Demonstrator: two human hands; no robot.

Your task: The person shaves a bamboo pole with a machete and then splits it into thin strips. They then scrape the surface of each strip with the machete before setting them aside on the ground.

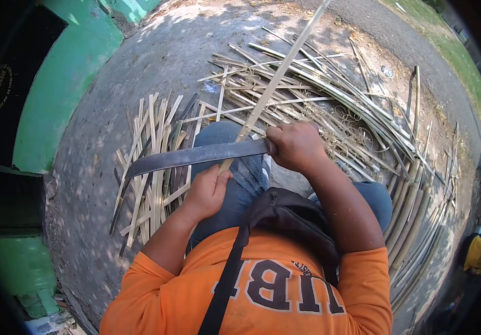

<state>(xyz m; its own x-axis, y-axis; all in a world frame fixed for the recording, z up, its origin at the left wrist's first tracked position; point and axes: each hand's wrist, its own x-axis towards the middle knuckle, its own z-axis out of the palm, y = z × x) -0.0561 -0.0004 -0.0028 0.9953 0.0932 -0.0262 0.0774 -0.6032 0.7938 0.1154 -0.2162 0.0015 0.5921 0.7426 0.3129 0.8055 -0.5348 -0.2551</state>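
My right hand (296,146) is closed round the handle of a machete (201,154). Its long dark blade points left and lies across a pale bamboo strip (274,84), just above my left hand. My left hand (209,192) grips the lower part of that strip, thumb along it. From there the strip slants up and away to the top of the view. Both hands are over my knee in blue jeans (218,134). The strip's lowest end is hidden by my left hand and arm.
Split bamboo strips (151,167) lie piled to the left of my knee. A larger heap of strips and shavings (329,111) spreads ahead and right. Thicker bamboo poles (410,218) lie at the right. A green wall (61,84) stands on the left, and a black bag (290,218) rests on my lap.
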